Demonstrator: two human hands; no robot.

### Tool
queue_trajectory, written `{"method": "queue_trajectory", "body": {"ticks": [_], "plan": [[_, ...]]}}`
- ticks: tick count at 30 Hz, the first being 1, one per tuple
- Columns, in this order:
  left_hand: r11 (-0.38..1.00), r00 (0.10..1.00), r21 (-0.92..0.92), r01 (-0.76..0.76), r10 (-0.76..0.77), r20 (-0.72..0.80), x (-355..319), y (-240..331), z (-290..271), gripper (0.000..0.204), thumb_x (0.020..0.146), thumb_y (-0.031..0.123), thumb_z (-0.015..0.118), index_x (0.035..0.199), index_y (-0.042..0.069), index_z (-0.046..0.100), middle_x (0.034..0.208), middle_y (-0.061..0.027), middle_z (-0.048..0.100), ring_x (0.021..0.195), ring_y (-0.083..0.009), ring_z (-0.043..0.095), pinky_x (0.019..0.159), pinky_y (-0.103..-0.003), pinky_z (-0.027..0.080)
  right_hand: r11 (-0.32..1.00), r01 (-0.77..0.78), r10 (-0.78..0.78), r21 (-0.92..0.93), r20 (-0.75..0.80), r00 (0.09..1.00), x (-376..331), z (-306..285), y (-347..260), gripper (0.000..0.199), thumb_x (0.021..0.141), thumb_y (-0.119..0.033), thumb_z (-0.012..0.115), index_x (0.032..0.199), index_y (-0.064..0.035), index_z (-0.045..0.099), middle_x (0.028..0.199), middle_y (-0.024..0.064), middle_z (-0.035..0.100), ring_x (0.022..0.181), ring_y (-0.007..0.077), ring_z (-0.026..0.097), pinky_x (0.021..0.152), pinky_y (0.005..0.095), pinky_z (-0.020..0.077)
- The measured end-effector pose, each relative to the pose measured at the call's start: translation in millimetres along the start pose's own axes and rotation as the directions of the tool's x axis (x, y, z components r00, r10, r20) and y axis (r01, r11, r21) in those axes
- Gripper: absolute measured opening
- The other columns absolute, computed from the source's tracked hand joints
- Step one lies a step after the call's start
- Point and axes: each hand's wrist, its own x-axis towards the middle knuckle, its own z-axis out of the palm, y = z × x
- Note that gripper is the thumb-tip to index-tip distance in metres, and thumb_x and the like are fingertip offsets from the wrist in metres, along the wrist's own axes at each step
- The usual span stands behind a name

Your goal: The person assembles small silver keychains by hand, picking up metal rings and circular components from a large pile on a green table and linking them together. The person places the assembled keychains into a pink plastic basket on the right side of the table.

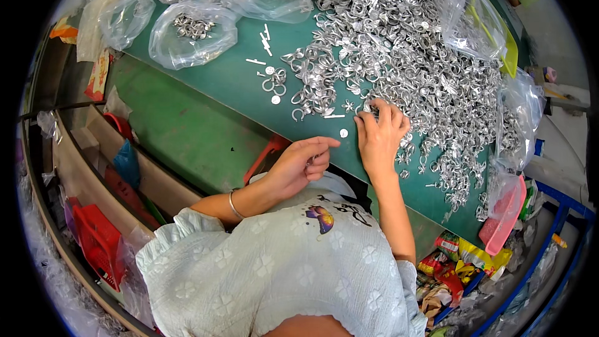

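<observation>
A large heap of silver-coloured metal rings (pixel 449 97) is spread over the green table (pixel 237 93). My right hand (pixel 382 137) reaches into the heap's near left edge, fingers bent down and drawn together on small pieces; what they grip is hidden. Over the table's near edge hovers my left hand (pixel 302 162), index finger stretched out and the other fingers curled in. A glint of metal shows among those curled fingers, too small to name. Beside the left fingertip lies a small round silver disc (pixel 344 133). A thin silver bar (pixel 334 116) lies just beyond it.
Clear plastic bags (pixel 193 34) holding metal pieces stand at the far left. Several loose rings (pixel 274 81) and bars (pixel 266 43) lie nearby. A pink tray (pixel 502 215) sits at the table's right edge. A red basket (pixel 97 243) stands lower left, bright packets (pixel 458 262) lower right.
</observation>
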Motion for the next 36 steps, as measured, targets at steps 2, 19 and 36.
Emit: {"method": "queue_trajectory", "body": {"ticks": [2, 19, 36], "plan": [[0.998, 0.998, 0.054, 0.016, -0.012, -0.066, 0, -1, 8, 0.029, 0.09, 0.013, 0.045, 0.116, 0.0, 0.048, 0.081, -0.004, 0.056, 0.066, -0.0082, 0.048, 0.057, -0.02, 0.04, 0.999, 0.047, -0.048, -0.018, -0.038, 0.998, -1, 2, 2, 0.013, 0.071, -0.014, 0.066, 0.079, -0.0068, 0.06, 0.107, 0.0065, 0.051, 0.104, 0.0254, 0.043, 0.086, 0.0427, 0.0269], [0.981, 0.969, 0.193, -0.014, 0.061, -0.238, 16, -6, 23, 0.027, 0.085, 0.006, 0.049, 0.111, 0.0, 0.055, 0.083, -0.0012, 0.054, 0.069, -0.0095, 0.048, 0.062, -0.022, 0.04, 0.999, -0.024, 0.026, 0.043, -0.049, 0.998, 1, -12, 43, 0.034, 0.07, -0.015, 0.067, 0.101, -0.0072, 0.055, 0.11, 0.0111, 0.05, 0.11, 0.0298, 0.044, 0.088, 0.0429, 0.0317], [0.993, 0.998, 0.112, 0.033, -0.027, -0.057, 19, -3, 12, 0.027, 0.085, 0.006, 0.048, 0.111, 0.0, 0.054, 0.081, -0.0016, 0.053, 0.063, -0.0051, 0.039, 0.051, -0.018, 0.031, 0.917, -0.391, 0.341, -0.078, -0.353, 0.871, 7, -45, 55, 0.05, 0.07, -0.014, 0.068, 0.115, -0.0022, 0.048, 0.117, 0.018, 0.046, 0.111, 0.0342, 0.041, 0.094, 0.0451, 0.0288]]}}
